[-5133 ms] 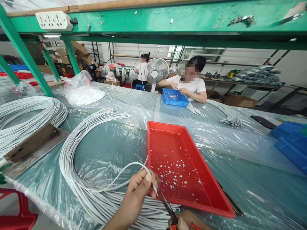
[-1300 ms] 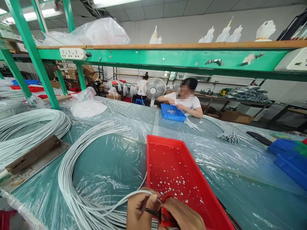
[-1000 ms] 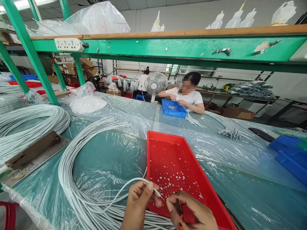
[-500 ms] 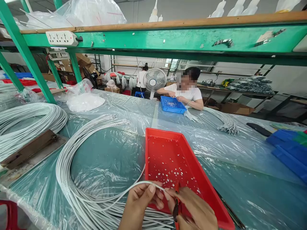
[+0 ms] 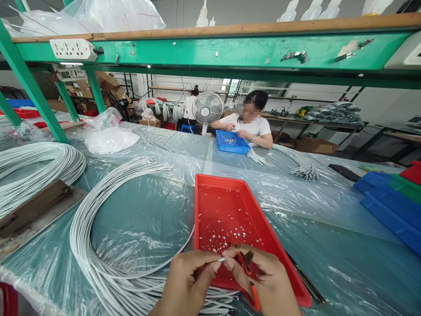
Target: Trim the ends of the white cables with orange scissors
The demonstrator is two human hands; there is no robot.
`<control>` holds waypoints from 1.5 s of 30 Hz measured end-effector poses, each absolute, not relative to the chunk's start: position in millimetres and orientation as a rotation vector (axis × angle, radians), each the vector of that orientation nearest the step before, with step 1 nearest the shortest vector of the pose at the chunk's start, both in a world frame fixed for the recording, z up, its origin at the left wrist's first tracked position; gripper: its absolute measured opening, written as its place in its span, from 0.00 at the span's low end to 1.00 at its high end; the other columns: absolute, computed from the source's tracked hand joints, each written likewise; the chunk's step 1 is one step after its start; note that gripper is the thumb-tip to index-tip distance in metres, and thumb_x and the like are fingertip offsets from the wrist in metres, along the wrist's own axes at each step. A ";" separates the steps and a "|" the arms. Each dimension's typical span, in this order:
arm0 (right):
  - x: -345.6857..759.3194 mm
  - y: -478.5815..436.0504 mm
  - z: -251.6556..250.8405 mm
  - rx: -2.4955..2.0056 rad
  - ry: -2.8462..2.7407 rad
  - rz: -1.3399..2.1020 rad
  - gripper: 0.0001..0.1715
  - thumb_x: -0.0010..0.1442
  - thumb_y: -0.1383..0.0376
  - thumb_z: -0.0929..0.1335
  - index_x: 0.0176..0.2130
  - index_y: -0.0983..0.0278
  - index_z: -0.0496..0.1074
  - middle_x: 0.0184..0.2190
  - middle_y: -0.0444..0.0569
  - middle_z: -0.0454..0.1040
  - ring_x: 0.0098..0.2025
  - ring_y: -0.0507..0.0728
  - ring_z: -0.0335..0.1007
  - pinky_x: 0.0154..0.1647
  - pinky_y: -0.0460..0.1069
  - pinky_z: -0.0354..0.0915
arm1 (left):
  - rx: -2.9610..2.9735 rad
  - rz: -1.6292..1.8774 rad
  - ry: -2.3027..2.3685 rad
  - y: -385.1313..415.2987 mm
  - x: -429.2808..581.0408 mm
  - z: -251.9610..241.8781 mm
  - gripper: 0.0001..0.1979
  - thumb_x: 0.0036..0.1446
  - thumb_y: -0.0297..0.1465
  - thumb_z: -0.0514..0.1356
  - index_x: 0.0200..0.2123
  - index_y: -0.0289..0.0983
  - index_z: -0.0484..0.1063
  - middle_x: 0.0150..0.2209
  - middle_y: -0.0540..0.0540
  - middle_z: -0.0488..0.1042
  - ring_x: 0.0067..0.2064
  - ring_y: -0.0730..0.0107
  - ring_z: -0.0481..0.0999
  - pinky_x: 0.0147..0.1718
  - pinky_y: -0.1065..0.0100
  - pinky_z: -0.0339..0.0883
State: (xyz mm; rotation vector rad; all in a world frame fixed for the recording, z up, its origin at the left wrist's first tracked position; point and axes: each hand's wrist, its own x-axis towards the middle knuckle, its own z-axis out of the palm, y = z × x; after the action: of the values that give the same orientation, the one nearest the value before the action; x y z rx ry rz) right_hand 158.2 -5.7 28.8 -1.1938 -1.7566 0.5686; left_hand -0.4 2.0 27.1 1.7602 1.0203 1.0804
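Note:
Over the near end of the red tray (image 5: pixel 219 183), both hands meet at the tip of a white cable (image 5: pixel 222 259). My left hand (image 5: pixel 190 281) is closed, thumb and fingers pinching the cable just behind its end. Thumb and forefinger of my right hand (image 5: pixel 268 278) press on the tip from the other side. Tucked in that same right hand are small pliers (image 5: pixel 247 260) with dark jaws and orange-red handles, their jaws clear of the cable. A coiled bundle of white cables (image 5: pixel 86 250) curves around to the left and passes beneath my hands. Small white scraps lie in the tray.
A metal tool (image 5: pixel 305 281) lies along the tray's right side. Another cable coil (image 5: pixel 66 160) and a rusty metal fixture (image 5: pixel 36 210) are at left. Blue bins (image 5: pixel 388 206) stand at right. Across the table, a person (image 5: pixel 251 125) works over a blue tray (image 5: pixel 233 148).
My hands have come closer together, leaving only a short bit of cable showing between them. The pliers have turned in my right hand. The whole view has shifted slightly.

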 end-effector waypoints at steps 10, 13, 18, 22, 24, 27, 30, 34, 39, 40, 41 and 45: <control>166.8 -7.5 25.8 -1.246 -1.648 0.670 0.08 0.50 0.68 0.68 0.34 0.66 0.75 0.25 0.49 0.76 0.25 0.55 0.72 0.26 0.44 0.69 | 1.378 1.160 1.097 -1.8 6.7 20.2 0.11 0.49 0.34 0.60 0.26 0.33 0.79 0.15 0.51 0.66 0.19 0.78 0.50 0.17 0.74 0.45; 160.9 -9.8 32.9 -1.219 -1.727 0.602 0.08 0.51 0.67 0.67 0.33 0.65 0.75 0.26 0.49 0.76 0.25 0.54 0.72 0.27 0.45 0.69 | 1.408 1.174 1.083 -1.6 7.4 21.3 0.09 0.49 0.32 0.60 0.28 0.34 0.79 0.16 0.50 0.69 0.18 0.79 0.51 0.16 0.75 0.46; 159.7 -7.8 37.4 -1.219 -1.761 0.601 0.05 0.52 0.65 0.67 0.29 0.64 0.74 0.21 0.45 0.74 0.21 0.51 0.68 0.24 0.43 0.66 | 1.510 1.198 1.071 -1.5 5.7 23.2 0.08 0.49 0.29 0.60 0.29 0.36 0.80 0.19 0.47 0.74 0.18 0.76 0.59 0.18 0.75 0.52; 163.5 -5.8 40.6 -1.263 -1.838 0.667 0.08 0.54 0.65 0.66 0.27 0.64 0.73 0.18 0.42 0.71 0.19 0.49 0.64 0.21 0.41 0.63 | 1.570 1.194 1.037 -1.7 3.9 23.7 0.08 0.51 0.28 0.59 0.31 0.37 0.80 0.20 0.47 0.75 0.21 0.73 0.65 0.21 0.75 0.57; 164.6 -5.8 42.5 -1.256 -1.874 0.678 0.07 0.54 0.67 0.65 0.27 0.64 0.72 0.17 0.42 0.70 0.19 0.49 0.63 0.21 0.41 0.62 | 1.556 1.152 0.988 -1.4 3.4 24.2 0.09 0.53 0.29 0.58 0.33 0.37 0.79 0.23 0.46 0.77 0.24 0.71 0.68 0.24 0.75 0.59; 163.9 -6.7 44.6 -1.239 -1.908 0.667 0.05 0.53 0.70 0.65 0.27 0.64 0.70 0.19 0.42 0.70 0.21 0.49 0.64 0.24 0.41 0.62 | 1.509 1.080 0.928 -0.7 3.2 25.9 0.12 0.55 0.31 0.55 0.34 0.35 0.79 0.26 0.45 0.77 0.27 0.68 0.70 0.27 0.73 0.60; 160.9 -7.9 45.0 -1.238 -1.914 0.634 0.06 0.54 0.69 0.64 0.28 0.63 0.70 0.19 0.41 0.70 0.21 0.49 0.64 0.25 0.42 0.61 | 1.445 1.036 0.893 -0.3 2.9 27.9 0.13 0.56 0.31 0.54 0.34 0.34 0.78 0.25 0.46 0.74 0.27 0.69 0.67 0.28 0.73 0.59; 158.1 -8.2 43.6 -1.270 -1.869 0.715 0.08 0.54 0.68 0.63 0.25 0.64 0.70 0.18 0.41 0.66 0.20 0.49 0.60 0.22 0.41 0.59 | 1.337 0.997 0.836 -0.9 2.0 29.0 0.13 0.56 0.32 0.54 0.32 0.35 0.78 0.21 0.50 0.68 0.23 0.75 0.59 0.23 0.75 0.53; 158.8 -6.4 43.3 -1.264 -1.704 1.036 0.04 0.51 0.69 0.67 0.25 0.66 0.71 0.18 0.42 0.66 0.21 0.49 0.60 0.22 0.41 0.58 | 1.273 0.938 0.799 -0.3 0.7 27.7 0.14 0.56 0.35 0.54 0.30 0.32 0.77 0.19 0.52 0.61 0.22 0.77 0.50 0.20 0.74 0.45; 158.9 -6.1 43.7 -1.256 -1.651 1.112 0.03 0.50 0.69 0.68 0.25 0.66 0.71 0.18 0.42 0.67 0.22 0.49 0.60 0.22 0.42 0.58 | 1.277 0.934 0.797 -0.1 0.5 27.8 0.14 0.56 0.35 0.54 0.30 0.32 0.77 0.19 0.52 0.61 0.22 0.77 0.50 0.20 0.74 0.45; 159.0 -6.0 44.0 -1.255 -1.591 1.184 0.03 0.50 0.69 0.68 0.25 0.67 0.71 0.18 0.43 0.67 0.22 0.49 0.61 0.22 0.42 0.58 | 1.292 0.933 0.795 0.1 0.4 27.9 0.15 0.56 0.35 0.54 0.30 0.32 0.77 0.19 0.51 0.62 0.22 0.77 0.51 0.20 0.74 0.46; 158.4 -6.3 43.5 -1.241 -1.337 1.436 0.07 0.48 0.66 0.70 0.25 0.68 0.71 0.17 0.43 0.68 0.20 0.49 0.61 0.21 0.42 0.58 | 1.412 0.952 0.813 1.4 -0.1 26.1 0.14 0.58 0.32 0.53 0.30 0.32 0.76 0.23 0.49 0.70 0.23 0.76 0.58 0.23 0.75 0.53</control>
State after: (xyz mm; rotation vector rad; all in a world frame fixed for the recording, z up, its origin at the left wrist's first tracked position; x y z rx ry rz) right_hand 158.4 -6.3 43.5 -1.2407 -1.3367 1.4358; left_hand -0.1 1.4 26.1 1.4119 0.8129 0.9522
